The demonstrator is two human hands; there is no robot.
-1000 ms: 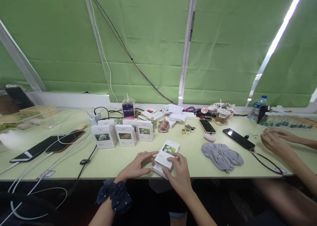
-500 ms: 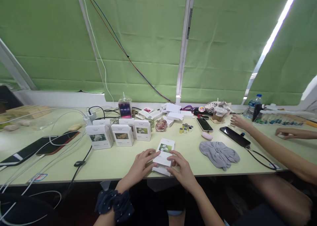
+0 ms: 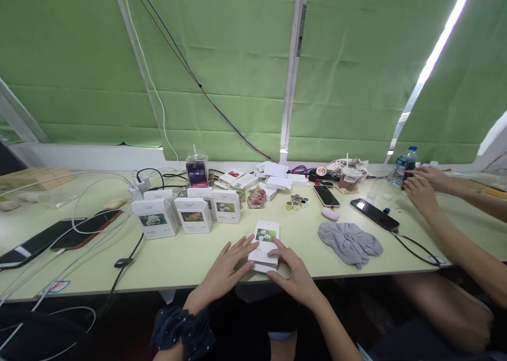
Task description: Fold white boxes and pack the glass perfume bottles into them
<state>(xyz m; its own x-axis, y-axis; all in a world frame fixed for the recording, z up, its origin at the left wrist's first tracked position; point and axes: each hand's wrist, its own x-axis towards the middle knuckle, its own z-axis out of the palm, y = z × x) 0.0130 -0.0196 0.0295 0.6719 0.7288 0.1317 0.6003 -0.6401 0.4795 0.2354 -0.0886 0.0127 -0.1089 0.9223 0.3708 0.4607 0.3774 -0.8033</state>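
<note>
- The white box (image 3: pixel 264 244) lies flat on the pale green table (image 3: pixel 178 263), close to its near edge and between the person's two hands. Its near end is hidden under fingers. A second white layer shows beneath it, but I cannot tell whether that is a base or another box.
- The left hand (image 3: pixel 228 267) lies flat with fingers stretched out, not clenched, and its fingertips touch the box's left edge. The thumb is hard to make out.
- The right hand (image 3: pixel 295 277) is likewise open, with its fingers resting over the box's near right corner.
- The box's top is plain white, with one small flower photo at the far end and faint text lines below it.
- A dark dotted scrunchie (image 3: pixel 182 333) sits on the left wrist and is cut off below.
- Three standing boxes (image 3: pixel 193 222) with flower pictures form a row behind. At least two more stand behind them, partly covered.
- Two dark phones (image 3: pixel 85 229) lie at the left, and two more phones (image 3: pixel 373 214) lie at the right.
- One grey cloth (image 3: pixel 350 242) lies to the right of the box.
- A co-worker's two hands (image 3: pixel 422 195) are at the far right, near a water bottle (image 3: pixel 400 165).
</note>
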